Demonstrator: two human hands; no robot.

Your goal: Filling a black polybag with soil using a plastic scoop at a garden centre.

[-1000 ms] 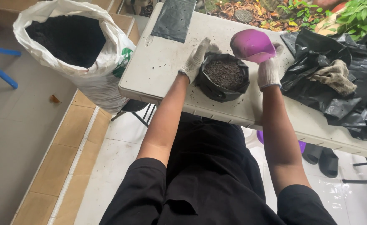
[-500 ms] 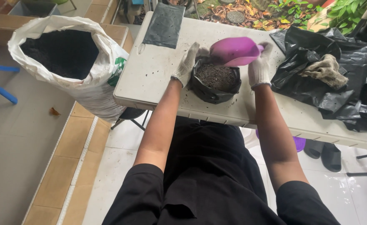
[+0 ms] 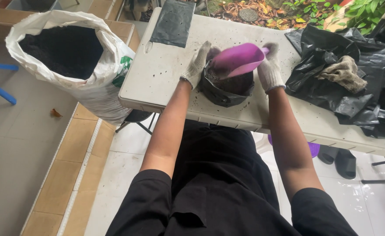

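Note:
A small black grow bag filled with dark soil stands on the white folding table. My left hand, in a white knit glove, grips the bag's left rim. My right hand, gloved too, holds a purple plastic scoop by its handle. The scoop lies tilted across the bag's mouth, its open end pointing left and down onto the soil. The scoop covers most of the soil.
A large white sack of dark soil stands on the floor left of the table. Flat black bags lie at the table's far edge. Crumpled black plastic with a dirty glove fills the right side. Sandals sit under the table.
The scoop was raised and upturned over the bag a second ago. It has come down and tipped leftward, and now rests low across the bag's mouth. My left hand stayed on the rim.

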